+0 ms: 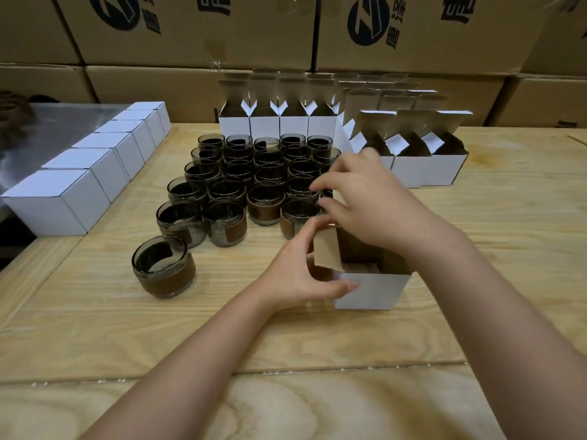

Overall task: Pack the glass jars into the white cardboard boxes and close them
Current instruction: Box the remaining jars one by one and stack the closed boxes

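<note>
An open white cardboard box [371, 289] stands on the wooden table in front of me. My left hand [297, 268] grips its left side, thumb on the white front wall and fingers at the brown side flap [327, 247]. My right hand [365, 192] hovers over the box's far edge with its fingers on the top flap, which it mostly hides. Inside the box something pale shows, unclear what. A single smoky glass jar [163, 265] with a brown band sits apart at the left. Several more jars [254, 173] stand clustered behind.
Several closed white boxes [82, 173] form a diagonal row on the left. Open white boxes [276, 119] with raised flaps line the back and right [428, 163]. Big brown cartons [190, 33] are stacked behind the wooden table [190, 344].
</note>
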`<move>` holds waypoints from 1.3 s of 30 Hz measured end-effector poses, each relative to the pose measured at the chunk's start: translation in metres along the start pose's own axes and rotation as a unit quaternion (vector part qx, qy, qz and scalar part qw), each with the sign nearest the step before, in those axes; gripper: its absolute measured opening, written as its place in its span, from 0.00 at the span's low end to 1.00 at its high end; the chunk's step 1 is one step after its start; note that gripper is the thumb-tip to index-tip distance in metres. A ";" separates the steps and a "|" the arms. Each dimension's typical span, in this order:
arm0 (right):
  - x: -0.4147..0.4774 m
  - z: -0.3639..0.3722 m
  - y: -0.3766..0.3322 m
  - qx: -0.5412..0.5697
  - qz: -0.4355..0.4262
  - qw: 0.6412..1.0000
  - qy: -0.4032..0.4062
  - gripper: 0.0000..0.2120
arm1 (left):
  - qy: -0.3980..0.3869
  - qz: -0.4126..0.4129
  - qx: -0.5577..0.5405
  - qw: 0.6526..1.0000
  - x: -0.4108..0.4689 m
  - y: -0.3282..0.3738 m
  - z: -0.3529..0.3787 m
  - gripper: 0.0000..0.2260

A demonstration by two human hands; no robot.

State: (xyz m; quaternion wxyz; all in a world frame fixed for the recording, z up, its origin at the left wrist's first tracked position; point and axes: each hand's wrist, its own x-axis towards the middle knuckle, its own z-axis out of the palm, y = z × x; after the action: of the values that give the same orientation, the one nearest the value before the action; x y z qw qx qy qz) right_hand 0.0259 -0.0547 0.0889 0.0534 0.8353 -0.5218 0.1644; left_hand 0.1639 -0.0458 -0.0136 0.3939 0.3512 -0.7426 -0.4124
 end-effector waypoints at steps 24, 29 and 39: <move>0.075 0.028 -0.031 -0.191 0.080 0.932 -0.297 0.18 | 0.024 -0.007 0.034 0.999 0.001 -0.009 0.001 0.34; 0.074 0.032 -0.031 -0.223 0.087 0.921 -0.308 0.31 | 0.015 -0.007 0.026 1.000 0.002 -0.009 0.001 0.36; 0.072 0.013 -0.033 -0.058 0.070 0.959 -0.269 0.27 | 0.008 0.004 0.031 0.999 0.001 -0.006 -0.001 0.34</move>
State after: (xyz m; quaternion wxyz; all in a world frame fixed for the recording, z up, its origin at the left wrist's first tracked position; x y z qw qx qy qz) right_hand 0.0871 -0.1045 0.1036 -0.0527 0.8058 -0.5823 -0.0938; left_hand 0.1658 -0.0491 -0.0181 0.3903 0.3638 -0.7533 -0.3845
